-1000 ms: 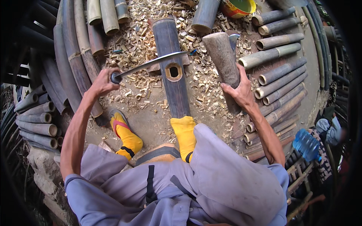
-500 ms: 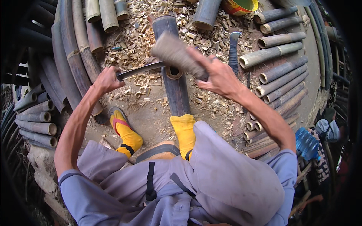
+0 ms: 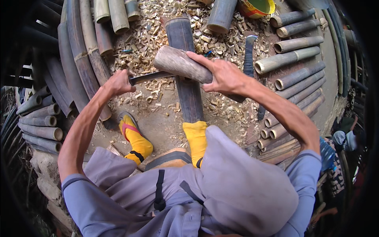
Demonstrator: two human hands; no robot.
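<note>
My left hand is closed round the handle of a knife with a long, narrow dark blade. The blade reaches right to a thick dark bamboo section lying lengthwise on the ground between my feet. My right hand grips a thick wooden mallet, held across the bamboo above the blade's tip. A dark end of something shows below that hand. The mallet covers the blade's tip and the middle of the bamboo. My yellow-socked foot is at the bamboo's near end.
Wood chips litter the ground around the bamboo. Cut bamboo pieces lie in a row at right, with long poles at left. A tool with a dark wrapped handle and a red-yellow bucket lie beyond my right hand.
The mallet, blurred before, is now sharp and has come down slightly, covering the hole that showed in the bamboo. My left hand keeps its grip on the knife. The whole view shifted slightly.
</note>
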